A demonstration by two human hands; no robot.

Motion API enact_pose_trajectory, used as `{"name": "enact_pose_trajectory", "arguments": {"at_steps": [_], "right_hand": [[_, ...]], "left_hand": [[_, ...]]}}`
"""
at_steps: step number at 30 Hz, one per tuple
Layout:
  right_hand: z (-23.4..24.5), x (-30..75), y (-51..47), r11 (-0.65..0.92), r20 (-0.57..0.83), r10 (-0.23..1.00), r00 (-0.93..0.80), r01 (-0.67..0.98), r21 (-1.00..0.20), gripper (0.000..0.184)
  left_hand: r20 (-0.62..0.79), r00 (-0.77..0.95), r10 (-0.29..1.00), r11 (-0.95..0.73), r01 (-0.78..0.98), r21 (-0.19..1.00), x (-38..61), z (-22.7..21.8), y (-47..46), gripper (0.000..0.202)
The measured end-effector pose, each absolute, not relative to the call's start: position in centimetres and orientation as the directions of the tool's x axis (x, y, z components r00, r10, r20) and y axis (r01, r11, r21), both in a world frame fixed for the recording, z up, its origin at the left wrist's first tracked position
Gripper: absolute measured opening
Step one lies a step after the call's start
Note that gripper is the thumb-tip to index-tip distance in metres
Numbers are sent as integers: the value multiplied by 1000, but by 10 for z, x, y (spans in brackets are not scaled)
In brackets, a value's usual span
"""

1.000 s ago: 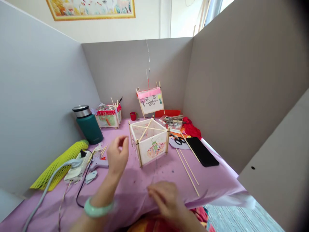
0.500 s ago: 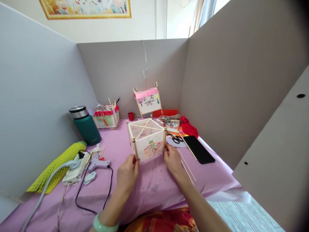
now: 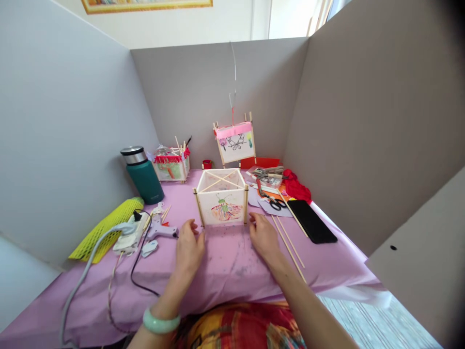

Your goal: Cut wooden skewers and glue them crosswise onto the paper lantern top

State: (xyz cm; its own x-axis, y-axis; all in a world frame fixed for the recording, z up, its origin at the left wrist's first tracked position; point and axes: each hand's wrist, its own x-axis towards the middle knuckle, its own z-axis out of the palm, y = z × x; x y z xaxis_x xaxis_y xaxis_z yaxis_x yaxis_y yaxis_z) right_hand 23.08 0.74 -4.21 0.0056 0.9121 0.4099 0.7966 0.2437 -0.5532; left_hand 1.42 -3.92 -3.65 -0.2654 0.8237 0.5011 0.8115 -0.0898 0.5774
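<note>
A paper lantern (image 3: 224, 208) stands upright on the pink cloth, built on a frame of thin wooden sticks. Its front panel carries a drawing of a green-headed insect with colourful wings, and two sticks cross over its top. My left hand (image 3: 189, 246) is just off the lower left corner, fingers loosely bent and apart, holding nothing. Close by the lower right post is my right hand (image 3: 264, 236), its fingers relaxed and slightly curled, with nothing visible in it. Loose wooden sticks (image 3: 290, 242) lie to the right of that hand.
On the left are a green bottle (image 3: 145, 182), a yellow mesh sleeve (image 3: 105, 230), a power strip (image 3: 129, 240) with cords and a glue gun (image 3: 162, 230). A phone (image 3: 312, 221) and scissors (image 3: 277, 204) lie right. Another lantern (image 3: 236, 144) hangs behind.
Both hands have let go of the lantern's lower corners and drawn slightly away. The lantern has turned so its front panel faces me squarely. The view has shifted.
</note>
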Motion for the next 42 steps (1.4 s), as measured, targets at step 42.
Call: {"name": "enact_pose_trajectory", "arguments": {"at_steps": [42], "right_hand": [[-40, 231, 7, 257, 347, 930, -118, 884, -390, 25]], "left_hand": [[649, 75, 757, -294, 926, 237, 39, -66, -78, 18]]}}
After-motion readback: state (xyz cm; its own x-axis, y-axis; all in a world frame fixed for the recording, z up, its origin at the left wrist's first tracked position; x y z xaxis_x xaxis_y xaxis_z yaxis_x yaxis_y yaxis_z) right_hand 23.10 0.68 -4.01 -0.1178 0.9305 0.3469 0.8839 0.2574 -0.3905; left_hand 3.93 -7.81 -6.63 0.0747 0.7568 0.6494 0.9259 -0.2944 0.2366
